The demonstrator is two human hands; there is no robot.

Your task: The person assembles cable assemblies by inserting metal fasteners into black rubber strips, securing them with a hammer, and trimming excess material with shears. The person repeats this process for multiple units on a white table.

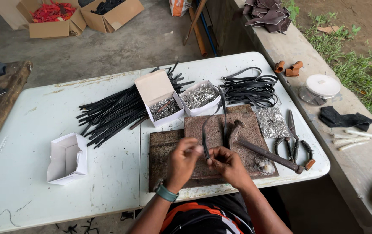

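Black strap [205, 138], pinched between both hands [185, 157] [226, 162] over the worn block [220, 130] at the desk's [38, 121] near edge, looks like one piece among many: a big pile of straight strips [112, 110] seems yet unworked, while looped ones [251, 90] lie toward the far right corner. Two open white boxes [165, 108] [200, 96] at mid-desk hold small silvery metal fittings, and a third box [67, 158] near the left edge sits empty.

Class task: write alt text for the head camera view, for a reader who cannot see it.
Seen from above, a person's left hand and right hand pinch a thin black strap over a rusty metal block on a white table. Around lie black strips, two open boxes of silver fasteners, a hammer and scissors.
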